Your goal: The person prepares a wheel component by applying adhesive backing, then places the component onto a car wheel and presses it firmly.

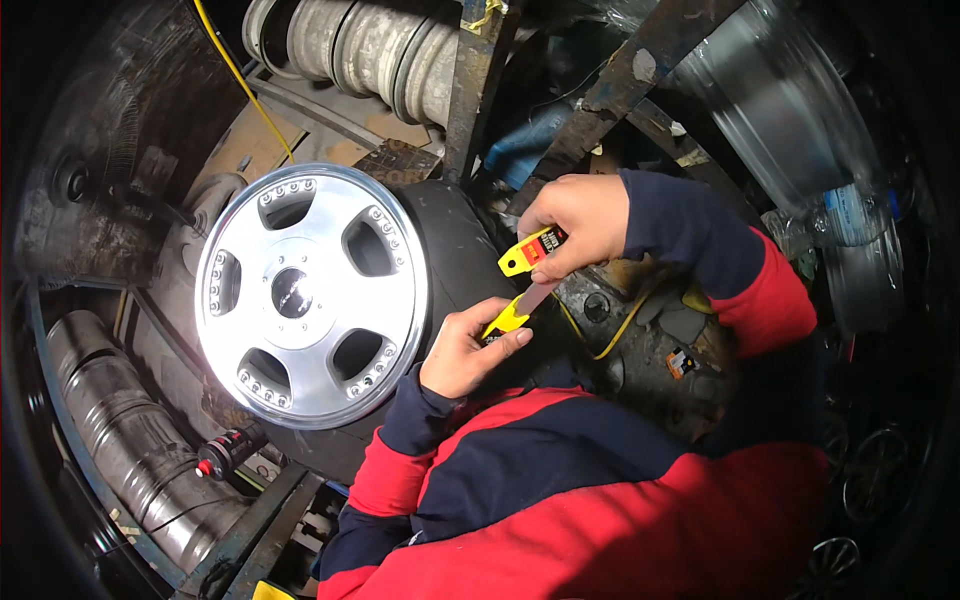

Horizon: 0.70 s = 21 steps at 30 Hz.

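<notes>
In front of my body, both hands work on a small yellow, black and red packet. My right hand [580,225] is closed on the yellow upper piece [517,257], which has a round hole at its end. Below it, my left hand [468,348] pinches another yellow piece [508,318] between thumb and fingers. A pale pinkish strip [534,297] shows between the two pieces; whether it joins them I cannot tell. Just left of my hands lies a shiny silver wheel rim [335,250], face up, with a round centre hole and several spoke openings.
Beneath the rim is a dark, rounded support [460,240]. A black bottle with a red cap [228,453] sits at lower left. Stacked metal rims [375,55] fill the back, and a large one [780,100] stands at right. A yellow hose [240,70] hangs down behind the wheel.
</notes>
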{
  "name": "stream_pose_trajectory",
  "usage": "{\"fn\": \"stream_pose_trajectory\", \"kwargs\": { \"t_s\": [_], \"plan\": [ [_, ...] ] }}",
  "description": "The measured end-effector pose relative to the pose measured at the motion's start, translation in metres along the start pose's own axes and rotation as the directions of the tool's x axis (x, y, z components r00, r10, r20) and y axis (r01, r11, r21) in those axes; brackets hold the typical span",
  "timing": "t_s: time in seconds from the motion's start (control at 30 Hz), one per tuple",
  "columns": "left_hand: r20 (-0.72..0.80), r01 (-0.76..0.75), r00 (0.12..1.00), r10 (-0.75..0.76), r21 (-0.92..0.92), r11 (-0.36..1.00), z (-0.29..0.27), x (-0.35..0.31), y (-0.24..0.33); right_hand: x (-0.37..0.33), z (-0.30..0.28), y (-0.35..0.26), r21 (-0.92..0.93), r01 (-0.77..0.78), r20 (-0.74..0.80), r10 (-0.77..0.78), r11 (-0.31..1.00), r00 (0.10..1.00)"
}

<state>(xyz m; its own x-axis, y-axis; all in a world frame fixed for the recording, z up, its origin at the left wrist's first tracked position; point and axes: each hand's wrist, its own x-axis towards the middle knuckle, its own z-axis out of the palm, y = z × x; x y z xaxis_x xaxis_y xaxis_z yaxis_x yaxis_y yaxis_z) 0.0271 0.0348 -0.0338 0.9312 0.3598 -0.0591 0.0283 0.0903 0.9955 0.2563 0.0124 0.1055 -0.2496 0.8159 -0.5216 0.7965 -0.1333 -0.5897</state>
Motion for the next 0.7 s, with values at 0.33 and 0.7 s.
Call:
{"fn": "stream_pose_trajectory", "kwargs": {
  "t_s": [0.33,0.7],
  "plan": [
    [-0.150,-0.082,0.988,0.048,-0.231,0.969,0.008,0.000,0.001,-0.014,0.024,-0.009,0.451,0.237,-0.527,0.043,0.860,0.849],
    [-0.255,-0.086,0.964,0.068,-0.060,0.994,0.008,-0.005,0.013,0.022,0.128,-0.018,0.822,0.543,-0.564,0.370,0.169,0.739]
  ]
}}
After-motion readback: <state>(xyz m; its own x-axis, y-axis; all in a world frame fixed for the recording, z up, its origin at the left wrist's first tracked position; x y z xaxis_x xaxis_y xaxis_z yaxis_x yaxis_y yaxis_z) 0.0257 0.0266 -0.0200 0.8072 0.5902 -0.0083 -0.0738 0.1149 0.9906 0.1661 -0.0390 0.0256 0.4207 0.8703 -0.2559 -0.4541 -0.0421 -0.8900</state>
